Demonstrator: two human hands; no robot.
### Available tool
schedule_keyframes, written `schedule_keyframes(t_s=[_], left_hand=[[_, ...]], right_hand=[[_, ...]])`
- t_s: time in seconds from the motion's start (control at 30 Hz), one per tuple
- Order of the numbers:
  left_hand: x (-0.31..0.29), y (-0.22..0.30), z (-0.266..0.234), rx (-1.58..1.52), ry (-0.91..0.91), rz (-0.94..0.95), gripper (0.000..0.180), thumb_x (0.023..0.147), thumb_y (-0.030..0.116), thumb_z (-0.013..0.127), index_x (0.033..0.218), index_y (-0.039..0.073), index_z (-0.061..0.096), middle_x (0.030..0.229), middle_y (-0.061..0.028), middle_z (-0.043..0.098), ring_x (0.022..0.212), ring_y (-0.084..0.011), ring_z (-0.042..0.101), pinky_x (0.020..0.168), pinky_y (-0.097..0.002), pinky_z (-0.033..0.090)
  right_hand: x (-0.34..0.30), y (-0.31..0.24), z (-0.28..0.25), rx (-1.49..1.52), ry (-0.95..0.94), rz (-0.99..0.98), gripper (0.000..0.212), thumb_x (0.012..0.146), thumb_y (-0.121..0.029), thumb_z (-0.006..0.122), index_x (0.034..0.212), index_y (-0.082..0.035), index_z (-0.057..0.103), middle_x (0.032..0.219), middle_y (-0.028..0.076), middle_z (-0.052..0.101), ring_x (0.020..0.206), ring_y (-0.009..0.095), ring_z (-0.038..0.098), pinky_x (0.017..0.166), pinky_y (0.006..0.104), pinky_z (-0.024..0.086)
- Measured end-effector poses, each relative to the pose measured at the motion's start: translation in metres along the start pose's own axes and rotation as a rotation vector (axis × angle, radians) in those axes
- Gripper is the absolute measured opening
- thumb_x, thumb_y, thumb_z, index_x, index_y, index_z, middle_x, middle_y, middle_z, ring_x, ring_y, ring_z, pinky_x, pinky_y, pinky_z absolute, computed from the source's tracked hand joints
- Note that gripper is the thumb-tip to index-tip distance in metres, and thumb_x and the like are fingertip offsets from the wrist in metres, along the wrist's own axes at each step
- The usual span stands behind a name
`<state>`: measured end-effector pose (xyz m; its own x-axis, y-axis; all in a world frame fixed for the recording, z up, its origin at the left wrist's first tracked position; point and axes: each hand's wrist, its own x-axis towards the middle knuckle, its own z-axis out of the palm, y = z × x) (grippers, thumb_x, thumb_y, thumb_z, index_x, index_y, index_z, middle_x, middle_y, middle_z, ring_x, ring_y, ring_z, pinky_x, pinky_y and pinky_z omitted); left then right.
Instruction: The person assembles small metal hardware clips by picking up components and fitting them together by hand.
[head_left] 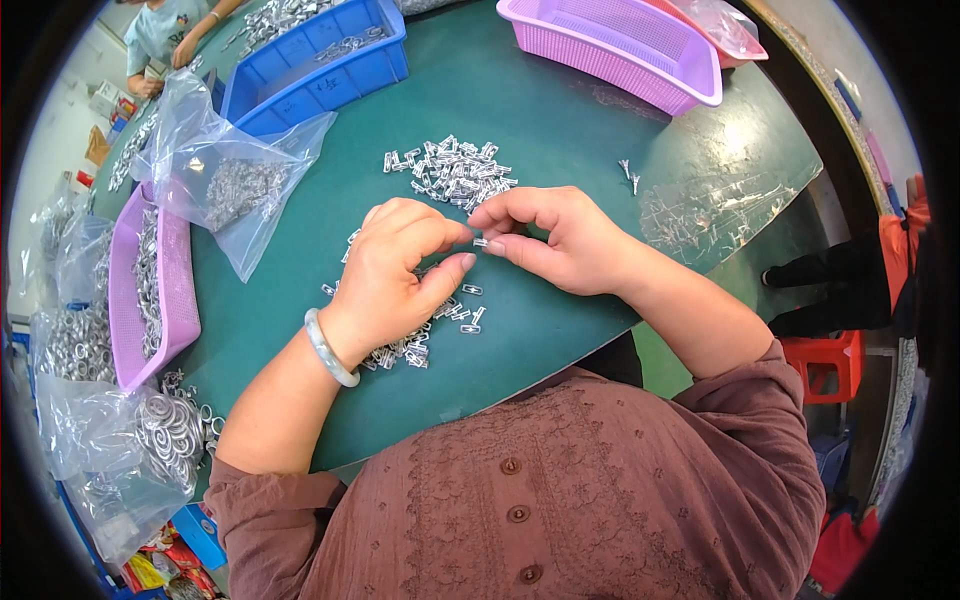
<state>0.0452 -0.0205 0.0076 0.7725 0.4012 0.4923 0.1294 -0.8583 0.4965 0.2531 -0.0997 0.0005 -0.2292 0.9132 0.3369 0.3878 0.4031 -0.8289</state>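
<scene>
Between the thumb and fingers of my right hand is a small silver metal piece. Close on its left is my left hand, thumb and forefinger apart, with nothing visible between their tips; its other fingers curl out of sight. Just beyond my hands lies a heap of small silver metal pieces on the green table. Under and beside my left hand, partly hidden by it, is a second scatter of similar silver pieces. A pale bangle circles my left wrist.
At the left stand a pink basket of metal parts and a clear bag of small parts. A blue bin and a purple basket sit at the back. Another person's hand shows at the far left.
</scene>
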Motion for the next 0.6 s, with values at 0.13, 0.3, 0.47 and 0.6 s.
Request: schedule_keyframes(t_s=[0.13, 0.3, 0.47, 0.6], left_hand=[[-0.0008, -0.0008, 0.0013, -0.071, -0.011, -0.031, 0.015, 0.075, 0.006, 0.073, 0.088, 0.006, 0.067, 0.082, -0.0063, 0.062, 0.078, -0.0249, 0.058, 0.075, -0.0365, 0.044], [-0.0014, -0.001, 0.0015, -0.087, -0.015, -0.047, 0.011, 0.076, 0.006, 0.072, 0.086, 0.006, 0.067, 0.08, -0.0063, 0.062, 0.077, -0.0247, 0.057, 0.074, -0.036, 0.044], [-0.0003, -0.0002, 0.0019, -0.111, 0.071, -0.066, 0.007, 0.077, 0.006, 0.072, 0.081, 0.007, 0.067, 0.076, -0.0043, 0.064, 0.075, -0.0229, 0.059, 0.073, -0.0348, 0.045], [0.0004, 0.0011, 0.0005, -0.098, 0.075, -0.069, 0.007, 0.076, 0.006, 0.073, 0.081, 0.007, 0.067, 0.077, -0.0039, 0.064, 0.075, -0.0223, 0.059, 0.073, -0.0344, 0.046]], right_hand=[[0.0001, 0.0005, 0.0018, 0.143, -0.025, 0.066, 0.02, 0.089, -0.006, 0.063, 0.108, 0.0, 0.062, 0.089, 0.01, 0.068, 0.083, 0.015, 0.064, 0.075, 0.0292, 0.051], [0.0006, -0.0014, 0.0008, 0.149, -0.031, 0.078, 0.02, 0.09, -0.006, 0.062, 0.109, -0.001, 0.061, 0.09, 0.009, 0.067, 0.083, 0.015, 0.064, 0.076, 0.0289, 0.051], [0.0018, 0.0024, -0.0009, -0.007, 0.045, -0.047, 0.014, 0.09, -0.012, 0.063, 0.1, -0.003, 0.065, 0.088, 0.008, 0.066, 0.086, 0.022, 0.061, 0.078, 0.0337, 0.05], [0.0024, 0.003, -0.004, -0.075, -0.004, -0.071, 0.01, 0.088, -0.012, 0.064, 0.093, -0.003, 0.066, 0.087, 0.009, 0.065, 0.086, 0.025, 0.06, 0.078, 0.035, 0.049]])
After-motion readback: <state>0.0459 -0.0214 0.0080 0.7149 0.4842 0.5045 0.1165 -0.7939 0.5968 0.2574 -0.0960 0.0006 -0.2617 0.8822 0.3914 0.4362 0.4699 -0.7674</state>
